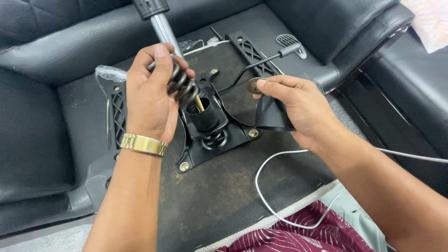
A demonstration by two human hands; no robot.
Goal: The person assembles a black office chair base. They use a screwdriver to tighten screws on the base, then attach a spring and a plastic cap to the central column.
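Note:
My left hand (151, 91) grips a dark coil spring (183, 86) just above a black cylindrical socket (204, 116) on a black metal chair mechanism plate (219, 135). A thin brass-coloured rod (199, 103) sticks up from the socket toward the spring. My right hand (291, 102) pinches a round metal washer (253, 85) between thumb and forefinger, to the right of the socket. A black lever with a grey handle (261, 63) runs from the plate toward the upper right. The plate is bolted to the underside of an upturned chair seat (224, 186).
A shiny metal gas-lift column (163, 25) rises behind my left hand. Black padded armrests (42, 140) flank the seat. A white cable (270, 205) loops across the seat underside near my lap. Crumpled clear plastic (109, 73) lies at the left.

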